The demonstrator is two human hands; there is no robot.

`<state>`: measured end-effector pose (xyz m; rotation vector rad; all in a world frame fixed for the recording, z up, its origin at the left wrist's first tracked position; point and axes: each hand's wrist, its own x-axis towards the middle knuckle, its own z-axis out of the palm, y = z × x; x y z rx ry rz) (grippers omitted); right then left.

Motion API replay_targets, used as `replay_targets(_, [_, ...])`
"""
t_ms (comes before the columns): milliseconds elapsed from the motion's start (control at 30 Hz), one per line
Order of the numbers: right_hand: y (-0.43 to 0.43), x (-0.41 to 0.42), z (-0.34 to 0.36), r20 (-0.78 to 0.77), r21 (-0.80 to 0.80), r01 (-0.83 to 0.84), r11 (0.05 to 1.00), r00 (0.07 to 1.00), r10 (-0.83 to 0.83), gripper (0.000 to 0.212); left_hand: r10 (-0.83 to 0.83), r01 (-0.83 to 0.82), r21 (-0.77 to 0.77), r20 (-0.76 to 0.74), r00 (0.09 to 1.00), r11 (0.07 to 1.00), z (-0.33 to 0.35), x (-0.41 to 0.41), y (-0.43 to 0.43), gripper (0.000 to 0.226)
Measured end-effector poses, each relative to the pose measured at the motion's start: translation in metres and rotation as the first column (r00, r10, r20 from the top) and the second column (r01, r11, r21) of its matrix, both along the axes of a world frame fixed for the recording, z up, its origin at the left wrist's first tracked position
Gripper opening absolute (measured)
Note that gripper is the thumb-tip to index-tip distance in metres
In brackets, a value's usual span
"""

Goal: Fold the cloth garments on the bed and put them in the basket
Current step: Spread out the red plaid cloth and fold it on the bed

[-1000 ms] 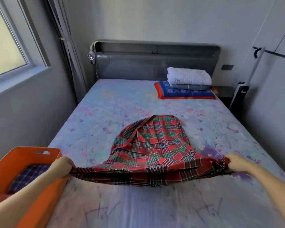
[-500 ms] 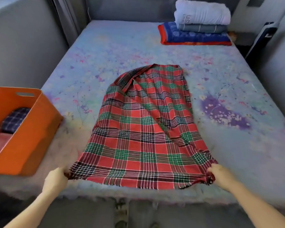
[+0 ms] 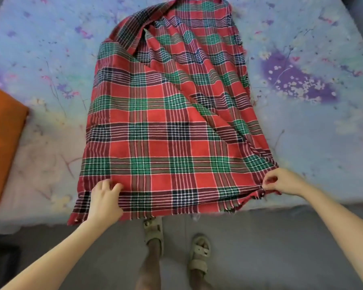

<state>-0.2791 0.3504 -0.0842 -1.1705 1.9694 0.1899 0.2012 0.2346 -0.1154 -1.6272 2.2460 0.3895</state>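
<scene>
A red, green and navy plaid cloth [image 3: 166,126] lies spread lengthwise on the bed [image 3: 302,126], with a diagonal fold running across its right half. Its fringed near edge hangs a little over the bed's front edge. My left hand [image 3: 105,199] rests on top of the cloth just inside its near-left corner, fingers loosely bent. At the near-right corner my right hand [image 3: 281,183] pinches the fabric, and red cloth shows between its fingers. The orange basket [image 3: 2,143] stands on the bed at the left edge of the view; its inside is out of sight.
The pale blue floral sheet is bare on both sides of the cloth, with a purple patch [image 3: 298,80] to the right. Below the bed's front edge is grey floor with my two sandalled feet [image 3: 176,243].
The view has tipped down and closer. The cloth now lies flat on the bed. My left hand has left the corner and moved inward onto the cloth; my right hand still holds its corner.
</scene>
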Motion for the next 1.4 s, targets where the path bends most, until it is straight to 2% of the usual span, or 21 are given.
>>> replay_targets(67, [-0.002,0.000,0.010,0.058,-0.076,0.109,0.991,0.993,-0.105,0.012,-0.126,0.128,0.002,-0.151,0.980,0.992,0.004,-0.037,0.002,0.055])
replay_targets(167, [-0.010,0.000,0.027,0.118,-0.172,0.228,0.958,0.971,-0.210,0.002,-0.150,0.210,0.147,-0.339,0.929,0.966,0.016,-0.103,0.002,0.039])
replay_targets(267, [-0.018,0.008,0.041,0.195,-0.206,0.314,0.927,0.941,-0.276,0.005,-0.009,0.238,0.374,-0.523,0.852,0.896,0.030,-0.170,0.002,0.037])
replay_targets(367, [-0.024,0.024,0.057,0.344,-0.222,0.427,0.877,0.876,-0.340,0.007,0.138,0.340,0.597,-0.611,0.779,0.726,0.043,-0.242,0.011,0.053])
replay_targets(433, [-0.026,0.031,0.065,0.398,-0.257,0.462,0.849,0.851,-0.342,0.007,0.114,0.419,0.599,-0.654,0.748,0.683,0.047,-0.282,0.022,0.059])
replay_targets(533, [-0.024,0.033,0.068,0.462,-0.286,0.511,0.811,0.815,-0.351,0.009,0.018,0.433,0.455,-0.705,0.709,0.778,0.047,-0.318,0.029,0.041])
replay_targets(600, [-0.017,0.030,0.064,0.494,-0.321,0.591,0.740,0.771,-0.402,0.009,0.099,0.371,0.454,-0.729,0.678,0.810,0.044,-0.329,0.030,0.022])
replay_targets(633, [-0.013,0.029,0.060,0.458,-0.371,0.623,0.688,0.768,-0.448,0.010,0.187,0.332,0.502,-0.731,0.656,0.799,0.042,-0.330,0.031,0.013])
replay_targets(700, [-0.006,0.026,0.045,0.312,-0.444,0.676,0.588,0.732,-0.606,0.027,0.366,0.268,0.608,-0.713,0.599,0.747,0.042,-0.329,0.032,0.022])
replay_targets(733, [-0.004,0.025,0.040,0.297,-0.390,0.757,0.524,0.643,-0.706,0.040,0.437,0.253,0.653,-0.698,0.568,0.714,0.042,-0.328,0.033,0.028])
replay_targets(767, [-0.004,0.024,0.039,0.354,-0.244,0.872,0.425,0.488,-0.798,0.049,0.477,0.245,0.689,-0.673,0.565,0.682,0.044,-0.328,0.034,0.029])
replay_targets(833, [-0.006,0.025,0.041,0.504,0.121,0.963,0.239,0.148,-0.851,0.041,0.512,0.249,0.751,-0.615,0.600,0.611,0.048,-0.328,0.036,0.023])
replay_targets(867, [-0.008,0.027,0.043,0.554,0.201,0.955,0.220,0.075,-0.829,0.031,0.526,0.243,0.780,-0.582,0.620,0.577,0.052,-0.328,0.034,0.022])
replay_targets(933, [-0.007,0.028,0.047,0.600,0.160,0.955,0.251,0.108,-0.792,0.022,0.616,0.250,0.863,-0.492,0.615,0.439,0.060,-0.328,0.030,0.021])
replay_targets(1033, [0.000,0.029,0.056,0.645,0.094,0.941,0.325,0.191,-0.740,0.032,0.801,0.271,0.960,-0.220,0.557,0.076,0.071,-0.330,0.025,0.029])
replay_targets(1067, [0.001,0.030,0.057,0.653,0.096,0.922,0.375,0.226,-0.723,0.037,0.835,0.243,0.970,-0.142,0.532,0.010,0.072,-0.330,0.022,0.038])
replay_targets(1133, [0.007,0.031,0.058,0.664,0.083,0.882,0.465,0.298,-0.685,0.042,0.863,0.137,0.991,-0.070,0.500,0.001,0.072,-0.336,0.024,0.051])
replay_targets(1233, [0.012,0.035,0.059,0.671,0.069,0.850,0.523,0.348,-0.654,0.046,0.881,0.018,0.992,-0.118,0.459,0.123,0.069,-0.348,0.036,0.032])
replay_targets(1300, [0.016,0.034,0.058,0.677,0.075,0.855,0.512,0.333,-0.656,0.043,0.902,0.017,0.985,-0.164,0.400,0.172,0.065,-0.351,0.043,0.019])
replay_targets(1400, [0.024,0.026,0.056,0.704,0.121,0.887,0.445,0.240,-0.669,0.037,0.918,0.037,0.974,-0.221,0.328,0.222,0.061,-0.348,0.044,0.019])
